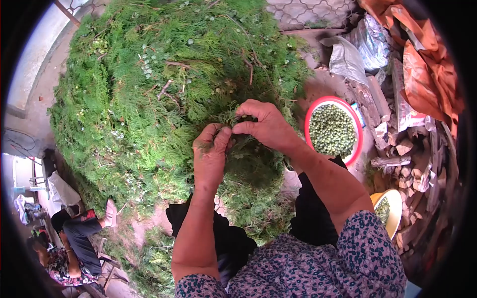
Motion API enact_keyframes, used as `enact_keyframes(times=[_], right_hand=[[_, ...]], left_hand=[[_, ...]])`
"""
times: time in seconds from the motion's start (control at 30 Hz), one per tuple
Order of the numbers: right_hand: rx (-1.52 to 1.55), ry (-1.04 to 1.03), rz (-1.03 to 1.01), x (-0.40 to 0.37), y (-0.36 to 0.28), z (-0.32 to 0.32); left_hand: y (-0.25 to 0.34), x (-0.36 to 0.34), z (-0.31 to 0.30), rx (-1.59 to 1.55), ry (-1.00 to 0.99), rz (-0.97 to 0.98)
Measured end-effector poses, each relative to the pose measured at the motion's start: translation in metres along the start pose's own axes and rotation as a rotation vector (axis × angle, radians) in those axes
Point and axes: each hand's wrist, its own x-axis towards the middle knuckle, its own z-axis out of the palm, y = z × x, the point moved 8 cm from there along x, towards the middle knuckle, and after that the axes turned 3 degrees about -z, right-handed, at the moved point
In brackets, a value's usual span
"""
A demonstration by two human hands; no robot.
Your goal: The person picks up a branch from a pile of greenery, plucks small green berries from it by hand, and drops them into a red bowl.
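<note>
My left hand (212, 144) is closed on a small green conifer sprig (229, 117), its thumb and fingers pinched together. Right beside it, my right hand (261, 123) is curled with thumb and forefinger pinching at the same sprig; whether a cone sits between those fingertips is hidden. Both hands are held in front of a big heap of cut evergreen branches (134, 99) bearing pale green cones. To the right of my right hand stands a red-rimmed basin (307, 124) holding many small green cones (332, 130).
A yellow basin (396, 208) with some green bits stands at the lower right, near stacked firewood (407, 174). Sacks (370, 42) and an orange tarp (422, 69) lie at the upper right. Another person (79, 243) sits at the lower left.
</note>
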Motion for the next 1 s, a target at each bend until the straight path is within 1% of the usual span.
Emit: enact_keyframes(times=[0.07, 0.1, 0.13, 0.17, 0.2, 0.23, 0.27, 0.3, 0.33, 0.37, 0.4, 0.47, 0.53, 0.57, 0.6, 0.63, 0.7, 0.73, 0.77, 0.8, 0.87, 0.9, 0.93, 0.97, 1.0], right_hand=[[-0.259, 0.041, -0.154, -0.01, -0.002, -0.011], [-0.269, 0.047, -0.142, -0.013, 0.005, -0.02], [-0.314, 0.127, -0.147, -0.018, 0.011, -0.037], [-0.361, 0.205, -0.153, -0.022, 0.017, -0.055], [-0.382, 0.255, -0.096, -0.027, 0.031, -0.075], [-0.403, 0.308, -0.034, -0.033, 0.043, -0.098], [-0.469, 0.32, 0.076, -0.04, 0.049, -0.119], [-0.587, 0.357, 0.088, -0.05, 0.069, -0.145], [-0.629, 0.354, 0.165, -0.06, 0.089, -0.169], [-0.677, 0.354, 0.253, -0.072, 0.101, -0.189], [-0.72, 0.354, 0.333, -0.081, 0.11, -0.207], [-0.751, 0.428, 0.586, -0.11, 0.135, -0.241], [-0.812, 0.408, 0.627, -0.131, 0.158, -0.263], [-0.811, 0.508, 0.645, -0.143, 0.165, -0.276], [-0.808, 0.606, 0.662, -0.153, 0.169, -0.288], [-0.887, 0.607, 0.685, -0.156, 0.173, -0.297], [-0.926, 0.632, 0.72, -0.162, 0.17, -0.302], [-0.969, 0.656, 0.753, -0.165, 0.168, -0.305], [-1.036, 0.622, 0.734, -0.16, 0.163, -0.301], [-1.023, 0.615, 0.728, -0.156, 0.162, -0.293], [-0.817, 0.543, 0.431, -0.133, 0.146, -0.259], [-0.798, 0.46, 0.266, -0.114, 0.133, -0.23], [-0.66, 0.38, 0.31, -0.106, 0.133, -0.205], [-0.659, 0.246, 0.241, -0.092, 0.126, -0.173], [-0.548, 0.279, 0.086, -0.084, 0.12, -0.147]], left_hand=[[-0.004, -0.002, 0.005, -0.016, -0.003, -0.004], [-0.006, -0.004, 0.007, -0.025, 0.003, -0.006], [-0.009, -0.004, 0.009, -0.03, -0.014, -0.015], [-0.009, -0.003, 0.007, -0.164, -0.007, -0.005], [-0.01, 0.0, 0.004, -0.3, 0.001, 0.005], [-0.009, 0.001, 0.003, -0.37, -0.018, -0.006], [-0.01, 0.002, 0.0, -0.413, -0.01, -0.008], [-0.01, 0.003, -0.001, -0.474, -0.031, -0.014], [-0.01, 0.003, -0.001, -0.536, -0.05, -0.019], [-0.012, 0.003, 0.0, -0.544, -0.071, -0.039], [-0.014, 0.003, -0.003, -0.558, -0.047, -0.064], [-0.015, 0.002, -0.007, -0.57, -0.029, -0.095], [-0.01, 0.001, -0.006, -0.57, -0.036, -0.08], [-0.007, -0.002, -0.004, -0.528, 0.024, -0.123], [-0.008, -0.001, -0.003, -0.526, 0.02, -0.127], [-0.01, 0.0, -0.006, -0.531, 0.025, -0.137], [-0.014, 0.003, -0.01, -0.529, 0.035, -0.147], [-0.014, 0.005, -0.007, -0.589, -0.022, -0.128], [-0.012, 0.006, -0.004, -0.649, -0.076, -0.105], [-0.01, 0.006, -0.006, -0.64, -0.063, -0.099], [-0.009, 0.005, 0.0, -0.676, -0.078, -0.134], [-0.009, 0.004, 0.0, -0.679, -0.047, -0.146], [-0.008, 0.005, -0.003, -0.673, -0.037, -0.137], [-0.011, 0.006, -0.003, -0.681, -0.049, -0.159], [-0.013, 0.007, -0.003, -0.69, -0.061, -0.182]])
